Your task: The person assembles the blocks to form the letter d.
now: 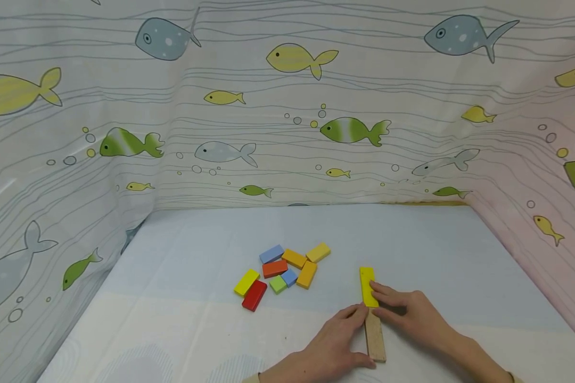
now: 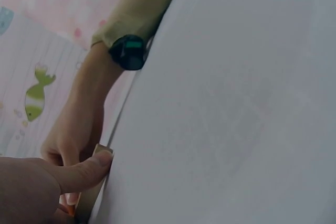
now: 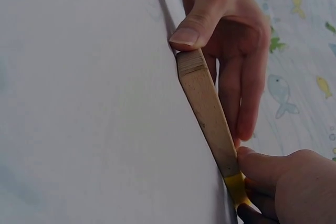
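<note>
A plain wooden block and a yellow block lie end to end in one line on the table. My left hand holds the wooden block, its thumb at the near end and its fingertips by the seam. From the other side my right hand grips the yellow block, fingertips over its right edge and thumb at the seam. The right wrist view shows the left thumb against the end of the wooden block, with the yellow block partly covered by the right fingers.
Left of the hands lies a loose group of blocks: a blue block, an orange block, a dark red block, a small green block and several others. Fish-patterned cloth walls the table at back and sides.
</note>
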Demonstrator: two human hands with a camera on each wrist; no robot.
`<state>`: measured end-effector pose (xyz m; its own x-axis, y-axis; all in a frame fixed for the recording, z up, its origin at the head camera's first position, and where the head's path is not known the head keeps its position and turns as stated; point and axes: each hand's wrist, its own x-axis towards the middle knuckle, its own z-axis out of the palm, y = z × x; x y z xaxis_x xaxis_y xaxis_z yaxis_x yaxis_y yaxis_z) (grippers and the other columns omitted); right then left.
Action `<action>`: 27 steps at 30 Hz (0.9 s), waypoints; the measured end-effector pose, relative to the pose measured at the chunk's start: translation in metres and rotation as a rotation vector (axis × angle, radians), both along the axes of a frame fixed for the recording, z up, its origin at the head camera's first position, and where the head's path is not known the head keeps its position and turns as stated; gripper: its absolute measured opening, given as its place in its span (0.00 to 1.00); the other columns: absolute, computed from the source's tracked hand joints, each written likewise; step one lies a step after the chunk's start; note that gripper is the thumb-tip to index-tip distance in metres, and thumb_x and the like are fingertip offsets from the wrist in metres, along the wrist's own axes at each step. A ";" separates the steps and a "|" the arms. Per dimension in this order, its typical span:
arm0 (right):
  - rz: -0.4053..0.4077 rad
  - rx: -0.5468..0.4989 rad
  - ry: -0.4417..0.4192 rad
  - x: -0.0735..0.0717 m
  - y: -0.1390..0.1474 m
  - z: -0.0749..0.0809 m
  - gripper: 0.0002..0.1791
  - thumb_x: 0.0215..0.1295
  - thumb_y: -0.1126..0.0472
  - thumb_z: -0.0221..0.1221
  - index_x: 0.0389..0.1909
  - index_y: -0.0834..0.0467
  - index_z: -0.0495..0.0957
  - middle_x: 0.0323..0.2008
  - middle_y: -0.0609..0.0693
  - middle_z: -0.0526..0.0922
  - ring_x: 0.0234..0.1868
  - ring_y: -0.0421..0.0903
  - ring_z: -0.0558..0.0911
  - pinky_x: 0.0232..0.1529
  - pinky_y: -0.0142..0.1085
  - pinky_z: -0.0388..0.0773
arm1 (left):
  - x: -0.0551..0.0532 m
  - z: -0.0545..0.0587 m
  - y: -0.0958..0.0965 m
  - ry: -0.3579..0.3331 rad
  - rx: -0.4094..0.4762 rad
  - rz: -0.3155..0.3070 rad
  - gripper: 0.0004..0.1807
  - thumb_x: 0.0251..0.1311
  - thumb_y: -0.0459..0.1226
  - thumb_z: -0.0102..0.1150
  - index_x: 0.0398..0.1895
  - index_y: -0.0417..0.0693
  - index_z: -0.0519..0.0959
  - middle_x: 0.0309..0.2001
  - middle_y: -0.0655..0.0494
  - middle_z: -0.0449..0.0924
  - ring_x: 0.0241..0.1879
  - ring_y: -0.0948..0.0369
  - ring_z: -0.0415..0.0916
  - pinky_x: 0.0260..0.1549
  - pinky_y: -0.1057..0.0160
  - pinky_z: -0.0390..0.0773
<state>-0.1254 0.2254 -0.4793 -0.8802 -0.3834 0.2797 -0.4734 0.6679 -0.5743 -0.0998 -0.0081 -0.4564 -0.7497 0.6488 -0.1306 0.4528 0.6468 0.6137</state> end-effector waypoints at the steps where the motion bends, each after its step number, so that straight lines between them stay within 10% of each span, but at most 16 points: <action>1: -0.003 0.001 0.001 0.000 0.000 0.000 0.25 0.60 0.47 0.68 0.55 0.54 0.84 0.60 0.43 0.80 0.58 0.45 0.79 0.51 0.35 0.83 | 0.000 0.000 0.000 0.001 -0.001 0.000 0.50 0.55 0.55 0.70 0.78 0.53 0.57 0.76 0.61 0.60 0.73 0.65 0.58 0.66 0.63 0.71; 9: -0.022 0.008 0.010 0.001 -0.002 0.001 0.24 0.60 0.45 0.68 0.54 0.52 0.84 0.59 0.41 0.81 0.57 0.45 0.80 0.51 0.35 0.83 | -0.002 0.001 -0.004 0.016 -0.006 -0.022 0.52 0.54 0.58 0.69 0.79 0.54 0.56 0.76 0.63 0.59 0.73 0.65 0.58 0.66 0.62 0.71; 17: -0.018 -0.016 0.039 0.001 -0.001 0.000 0.24 0.59 0.46 0.69 0.54 0.53 0.85 0.58 0.42 0.82 0.56 0.45 0.81 0.53 0.14 0.69 | -0.008 0.001 -0.017 0.077 0.016 -0.029 0.48 0.59 0.60 0.65 0.78 0.53 0.58 0.75 0.64 0.62 0.73 0.64 0.61 0.68 0.58 0.69; 27: -0.024 0.000 0.003 0.001 -0.002 0.002 0.24 0.59 0.46 0.69 0.54 0.53 0.85 0.58 0.42 0.82 0.56 0.44 0.81 0.50 0.38 0.84 | -0.025 0.005 -0.039 0.039 0.120 0.050 0.33 0.65 0.53 0.62 0.72 0.59 0.68 0.69 0.70 0.70 0.68 0.65 0.68 0.65 0.58 0.73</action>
